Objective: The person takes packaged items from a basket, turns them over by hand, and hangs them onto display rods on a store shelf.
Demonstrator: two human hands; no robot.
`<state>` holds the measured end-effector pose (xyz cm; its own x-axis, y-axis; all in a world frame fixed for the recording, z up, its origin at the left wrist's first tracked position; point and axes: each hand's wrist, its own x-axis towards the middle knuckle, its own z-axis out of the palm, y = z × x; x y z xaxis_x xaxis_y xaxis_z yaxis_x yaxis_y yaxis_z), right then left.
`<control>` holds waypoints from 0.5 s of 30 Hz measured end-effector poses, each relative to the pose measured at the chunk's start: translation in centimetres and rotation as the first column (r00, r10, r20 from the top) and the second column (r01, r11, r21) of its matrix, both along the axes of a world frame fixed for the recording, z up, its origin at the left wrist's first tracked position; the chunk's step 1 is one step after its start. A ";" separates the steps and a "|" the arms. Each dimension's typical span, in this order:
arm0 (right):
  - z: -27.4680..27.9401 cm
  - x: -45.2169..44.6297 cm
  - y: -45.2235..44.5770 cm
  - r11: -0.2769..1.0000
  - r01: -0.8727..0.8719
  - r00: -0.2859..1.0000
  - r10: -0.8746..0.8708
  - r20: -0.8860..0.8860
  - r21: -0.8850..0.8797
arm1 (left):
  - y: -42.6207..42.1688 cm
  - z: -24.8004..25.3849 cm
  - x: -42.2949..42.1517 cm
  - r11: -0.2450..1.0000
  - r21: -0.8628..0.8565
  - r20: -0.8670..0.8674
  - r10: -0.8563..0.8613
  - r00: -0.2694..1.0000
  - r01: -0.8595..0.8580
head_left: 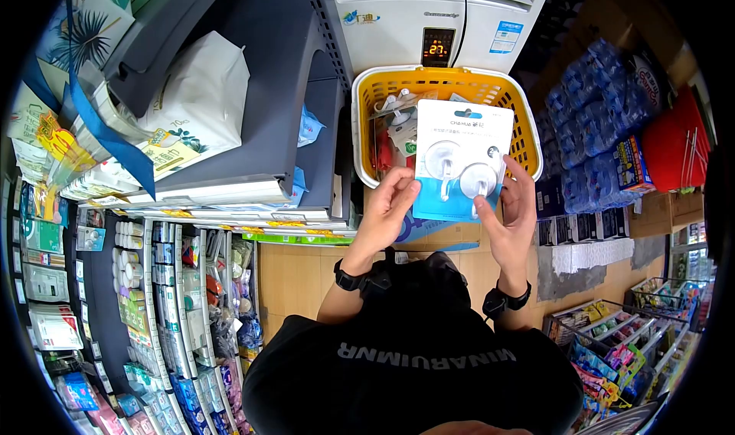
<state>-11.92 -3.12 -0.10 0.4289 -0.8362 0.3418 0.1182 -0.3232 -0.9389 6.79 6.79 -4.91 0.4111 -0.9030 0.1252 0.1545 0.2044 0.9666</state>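
A blister pack of suction hooks [462, 159], white above and blue below, is held up between my two hands. Two round white hooks show on its front. My left hand [388, 205] pinches the pack's lower left edge, thumb in front. Along the right edge, my right hand [511, 213] grips it, with the thumb by the lower hook. Behind the pack stands a yellow and white basket [369, 159] with several packaged items inside, including white hooks [400, 106]. The pack hides part of the basket's contents.
A white air conditioner [398, 29] stands behind the basket. Dark shelving [268, 106] with tissue packs [199, 98] rises on the left. Bottled-water packs [593, 129] are stacked at right, and racks of small packets [612, 358] stand at lower right.
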 end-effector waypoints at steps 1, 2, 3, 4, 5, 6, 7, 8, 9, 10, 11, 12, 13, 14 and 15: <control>0.0 0.0 0.0 1.000 0.003 1.000 -0.003 0.001 0.004 | 0.0 0.0 0.0 1.000 0.000 0.000 -0.001 1.000 0.001; 0.1 0.0 0.0 1.000 0.003 1.000 -0.003 0.001 0.003 | -0.1 0.1 -0.1 1.000 -0.011 -0.011 -0.014 1.000 0.014; 0.1 0.0 -0.1 0.999 0.000 1.000 -0.001 -0.026 -0.035 | -0.1 0.3 -0.1 0.999 -0.022 -0.021 -0.026 0.999 0.026; 0.1 0.1 -0.2 0.997 -0.005 0.999 0.001 -0.053 -0.074 | 0.0 0.6 -0.1 0.999 -0.022 -0.021 -0.026 0.999 0.026; 0.1 0.2 -0.3 0.997 -0.006 0.999 0.002 -0.053 -0.074 | 0.3 1.1 0.0 0.999 0.003 -0.046 -0.043 0.998 0.043; 0.0 0.3 -0.4 0.992 0.005 0.996 -0.017 -0.092 -0.125 | 0.5 1.4 0.0 0.998 0.028 -0.072 -0.058 0.996 0.060; -0.1 0.3 -0.5 0.984 0.014 0.991 -0.037 -0.130 -0.176 | 0.6 1.4 0.0 0.998 0.030 -0.072 -0.056 0.996 0.058; 0.0 0.4 -0.4 0.985 0.013 0.991 -0.036 -0.130 -0.174 | 0.5 1.3 -0.1 0.998 -0.009 -0.074 -0.070 0.995 0.069; 0.1 0.4 -0.3 0.966 0.044 0.975 -0.097 -0.200 -0.254 | 0.5 1.2 -0.1 0.996 -0.049 -0.075 -0.084 0.994 0.080; 0.3 0.4 -0.3 0.940 0.067 0.951 -0.162 -0.263 -0.335 | 0.5 1.0 -0.1 0.996 -0.047 -0.076 -0.082 0.994 0.079; 0.3 0.4 -0.1 0.940 0.066 0.951 -0.160 -0.263 -0.334 | 0.6 0.7 -0.1 0.997 -0.014 0.014 -0.073 0.997 0.073; 0.3 0.6 0.1 0.962 0.061 0.955 -0.133 -0.263 -0.265 | 0.6 0.8 -0.2 0.998 0.017 0.103 -0.067 0.992 0.065; 0.4 0.7 0.3 0.979 0.056 0.959 -0.107 -0.262 -0.194 | 0.6 1.1 -0.5 0.998 0.018 0.104 -0.066 0.992 0.065; 0.5 0.9 0.5 0.980 0.056 0.959 -0.106 -0.262 -0.194 | 0.6 1.5 -1.1 0.998 0.009 0.108 -0.066 0.992 0.066; 0.7 1.2 0.8 0.990 0.035 0.970 -0.066 -0.234 -0.135 | 0.5 2.0 -1.6 0.998 0.000 0.112 -0.066 0.991 0.067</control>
